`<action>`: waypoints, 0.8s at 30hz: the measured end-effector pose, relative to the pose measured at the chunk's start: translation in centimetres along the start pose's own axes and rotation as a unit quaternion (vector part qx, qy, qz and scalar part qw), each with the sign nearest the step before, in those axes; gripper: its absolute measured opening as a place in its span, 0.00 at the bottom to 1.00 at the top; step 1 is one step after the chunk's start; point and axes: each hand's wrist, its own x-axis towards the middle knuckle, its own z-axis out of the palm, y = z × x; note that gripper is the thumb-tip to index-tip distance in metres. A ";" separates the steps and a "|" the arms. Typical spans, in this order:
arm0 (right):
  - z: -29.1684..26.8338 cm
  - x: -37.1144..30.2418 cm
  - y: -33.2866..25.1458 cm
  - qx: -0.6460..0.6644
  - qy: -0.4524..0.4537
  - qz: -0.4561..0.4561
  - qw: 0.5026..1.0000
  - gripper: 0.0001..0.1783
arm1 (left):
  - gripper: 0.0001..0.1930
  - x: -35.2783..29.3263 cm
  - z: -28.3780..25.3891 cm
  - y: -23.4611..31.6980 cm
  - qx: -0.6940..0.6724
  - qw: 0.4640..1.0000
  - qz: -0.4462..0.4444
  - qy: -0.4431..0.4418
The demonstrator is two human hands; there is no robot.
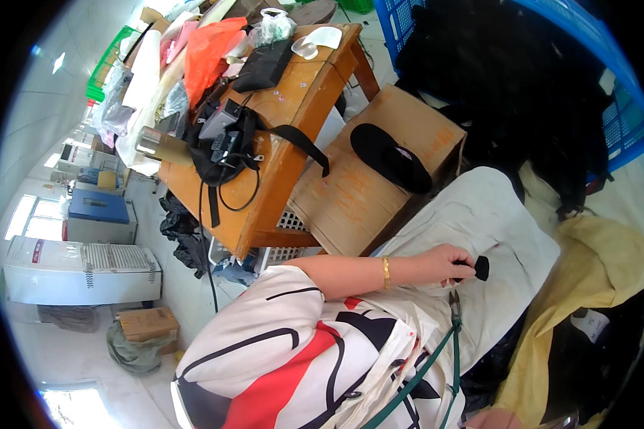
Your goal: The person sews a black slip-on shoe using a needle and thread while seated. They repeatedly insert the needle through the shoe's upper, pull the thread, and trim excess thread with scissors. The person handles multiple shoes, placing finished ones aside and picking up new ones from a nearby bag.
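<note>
My left hand [447, 266], with a gold bracelet at the wrist, is closed in a pinch on a small black piece [482, 268], perhaps fabric. It is over a pale cloth [504, 222] spread across my lap. Just below the hand, a pointed metal tool [455, 306] like pliers or snips lies against the cloth. Two long green strips [415, 382], handles or cords, run from it towards the lower edge. A patch of skin there appears to be my right hand [495, 419], cut off by the edge; its fingers do not show.
A black oval piece like a slipper or insole [390, 159] lies on a cardboard box [336, 200]. Left of it, a wooden table [283, 154] bears a black bag [218, 154] and an orange-red plastic bag [209, 53]. A blue crate [626, 129] holds black material; yellow cloth [587, 264] hangs at right.
</note>
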 end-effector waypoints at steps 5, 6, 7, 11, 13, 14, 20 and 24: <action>0.1 0.0 -0.7 0.011 -0.027 0.003 1.000 0.12 | 0.12 -0.3 0.0 -0.3 -0.004 1.000 0.008 0.019; 0.1 0.0 -0.7 0.013 -0.029 0.003 1.000 0.12 | 0.12 -0.4 -0.1 -0.4 0.007 0.999 0.005 0.033; 0.1 -0.1 -0.7 0.016 -0.032 0.001 0.999 0.12 | 0.12 -0.4 -0.1 -0.6 0.010 0.999 0.003 0.039; 0.1 -0.2 -0.6 0.018 -0.041 -0.003 0.999 0.11 | 0.11 0.1 -0.1 -1.4 -0.049 0.998 0.005 0.037; 0.0 -0.1 -0.5 0.023 -0.042 0.003 0.999 0.11 | 0.10 0.1 -0.1 -1.7 -0.070 0.997 0.007 0.028; 0.0 -0.1 -0.5 0.026 -0.044 0.004 0.999 0.11 | 0.10 0.2 -0.1 -1.7 -0.066 0.997 0.004 0.029; 0.1 0.1 -0.4 0.035 -0.051 0.009 0.998 0.11 | 0.10 -0.1 -0.3 -1.3 -0.039 0.999 -0.002 0.034; -0.1 0.1 -0.3 0.037 -0.053 0.014 0.998 0.10 | 0.10 -0.2 -0.1 -1.1 -0.011 0.999 -0.005 0.036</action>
